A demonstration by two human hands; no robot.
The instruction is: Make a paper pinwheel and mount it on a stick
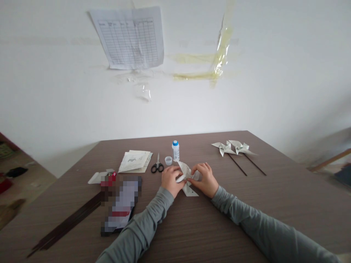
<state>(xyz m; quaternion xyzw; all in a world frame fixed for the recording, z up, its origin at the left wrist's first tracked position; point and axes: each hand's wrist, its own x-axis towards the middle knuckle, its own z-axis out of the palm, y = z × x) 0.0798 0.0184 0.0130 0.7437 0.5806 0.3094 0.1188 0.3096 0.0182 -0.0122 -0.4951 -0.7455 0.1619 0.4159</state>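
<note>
Between my two hands is a paper pinwheel folded from printed paper, one point lying toward me on the table. My left hand grips its left side, fingers curled round the paper. From the right, my right hand pinches the folds near its centre with thumb and forefinger. Just beyond them stand a white glue bottle with a blue cap and a small clear cup. Black-handled scissors lie left of the cup.
Two pinwheels on dark sticks lie at the back right. Paper sheets are stacked at the back left. Nearer on the left are a small red-and-white box, a bundle of dark sticks and a blurred phone. A wall rises behind the table.
</note>
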